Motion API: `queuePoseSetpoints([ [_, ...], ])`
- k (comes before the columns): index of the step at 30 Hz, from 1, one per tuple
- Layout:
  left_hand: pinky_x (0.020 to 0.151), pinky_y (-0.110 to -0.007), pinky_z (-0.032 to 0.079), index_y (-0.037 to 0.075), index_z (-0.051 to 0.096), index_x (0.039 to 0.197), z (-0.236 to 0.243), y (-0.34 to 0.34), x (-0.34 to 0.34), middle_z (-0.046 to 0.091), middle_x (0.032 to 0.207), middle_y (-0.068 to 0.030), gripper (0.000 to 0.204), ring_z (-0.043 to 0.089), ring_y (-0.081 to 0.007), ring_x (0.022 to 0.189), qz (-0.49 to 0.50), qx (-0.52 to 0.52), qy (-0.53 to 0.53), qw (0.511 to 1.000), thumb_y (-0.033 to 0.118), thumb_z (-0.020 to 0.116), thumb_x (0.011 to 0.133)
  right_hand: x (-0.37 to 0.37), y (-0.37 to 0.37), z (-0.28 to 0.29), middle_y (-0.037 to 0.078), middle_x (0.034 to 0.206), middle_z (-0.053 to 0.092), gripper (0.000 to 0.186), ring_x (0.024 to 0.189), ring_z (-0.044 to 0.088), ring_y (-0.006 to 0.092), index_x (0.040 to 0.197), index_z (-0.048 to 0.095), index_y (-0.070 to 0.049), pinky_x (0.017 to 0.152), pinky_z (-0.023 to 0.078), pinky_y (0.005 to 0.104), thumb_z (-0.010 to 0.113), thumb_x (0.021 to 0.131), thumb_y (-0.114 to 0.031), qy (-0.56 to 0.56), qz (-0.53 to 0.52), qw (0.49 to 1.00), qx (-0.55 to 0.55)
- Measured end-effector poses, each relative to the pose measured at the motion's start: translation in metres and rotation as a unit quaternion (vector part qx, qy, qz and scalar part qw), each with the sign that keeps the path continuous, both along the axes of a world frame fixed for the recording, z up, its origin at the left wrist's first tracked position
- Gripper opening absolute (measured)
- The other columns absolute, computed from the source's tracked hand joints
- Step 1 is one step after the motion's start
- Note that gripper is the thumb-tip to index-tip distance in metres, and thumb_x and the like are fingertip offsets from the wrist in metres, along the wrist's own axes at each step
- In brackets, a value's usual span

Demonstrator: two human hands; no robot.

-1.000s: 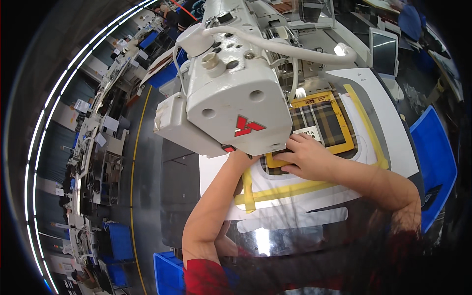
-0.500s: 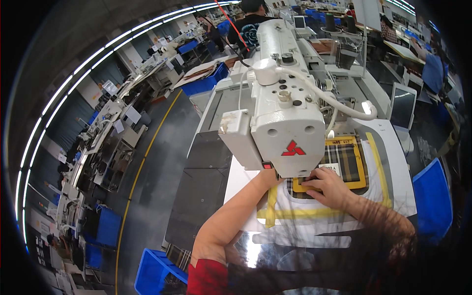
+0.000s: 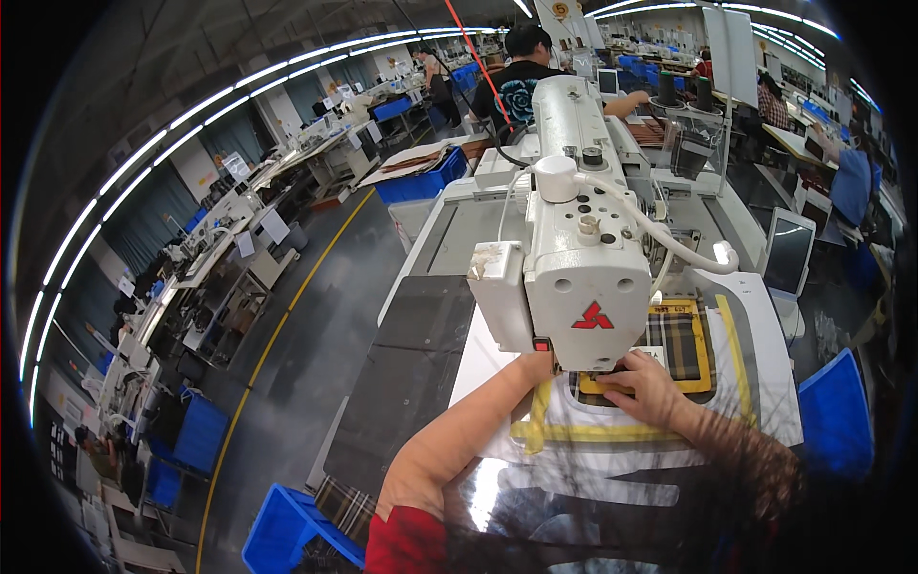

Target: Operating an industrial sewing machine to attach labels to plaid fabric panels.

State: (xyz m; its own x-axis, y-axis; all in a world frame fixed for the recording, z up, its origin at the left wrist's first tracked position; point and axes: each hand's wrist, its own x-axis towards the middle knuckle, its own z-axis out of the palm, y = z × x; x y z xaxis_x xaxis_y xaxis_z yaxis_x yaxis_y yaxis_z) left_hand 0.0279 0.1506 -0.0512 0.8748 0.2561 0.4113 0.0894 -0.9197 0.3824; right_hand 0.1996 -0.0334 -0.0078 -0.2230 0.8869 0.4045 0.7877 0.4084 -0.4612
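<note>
A white sewing machine head stands over a yellow template frame with plaid fabric inside, on a white sheet edged with yellow tape. My right hand rests at the frame's lower left, its fingers bent but apart on the frame and fabric. My left hand reaches under the machine head from the lower left, its fingers hidden behind it. A small pale label on the fabric is partly covered by my right hand.
A co-worker sits beyond the machine, an arm stretched rightward. Blue bins stand at front left, right and behind. A screen stands at right. Thread cones are behind. An aisle with workstations runs along the left.
The view has tilted upward, so the machine and table sit lower and more of the workshop and co-worker shows. My hands have stayed at much the same place on the template.
</note>
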Motion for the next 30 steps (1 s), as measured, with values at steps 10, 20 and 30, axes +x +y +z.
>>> queuePoseSetpoints([
  [10, 0.099, -0.042, 0.041, 0.008, 0.059, 0.119, 0.001, 0.001, 0.002, 0.06, 0.121, -0.0138, 0.039, 0.054, -0.0341, 0.115, 0.018, 0.004, 0.007, 1.0, 0.007, 0.061, 0.081, 0.004, 0.0, 0.001, 0.009, 0.098, 0.063, 0.018, 0.094, 0.058, 0.0275, 0.091, 0.072, -0.004, 0.086, 0.047, 0.037, 0.072, 0.075, -0.012, 0.031, -0.008, 0.999, -0.018],
  [20, 0.098, -0.042, 0.042, 0.007, 0.059, 0.119, 0.005, 0.007, 0.01, 0.06, 0.12, -0.0141, 0.038, 0.054, -0.0346, 0.114, 0.018, -0.007, 0.029, 0.999, 0.007, 0.061, 0.08, 0.006, -0.002, -0.001, 0.011, 0.102, 0.062, 0.02, 0.1, 0.056, 0.0287, 0.096, 0.07, -0.003, 0.088, 0.046, 0.0377, 0.07, 0.079, -0.013, 0.046, 0.004, 0.998, -0.039],
  [30, 0.097, -0.042, 0.042, 0.007, 0.059, 0.118, 0.008, 0.018, 0.011, 0.06, 0.119, -0.0144, 0.038, 0.055, -0.0351, 0.114, 0.027, -0.03, 0.054, 0.998, 0.007, 0.061, 0.08, 0.051, 0.056, 0.003, 0.007, 0.11, 0.063, 0.025, 0.104, 0.057, 0.0282, 0.106, 0.068, -0.005, 0.093, 0.045, 0.0397, 0.062, 0.087, -0.019, -0.073, -0.036, 0.996, -0.044],
])
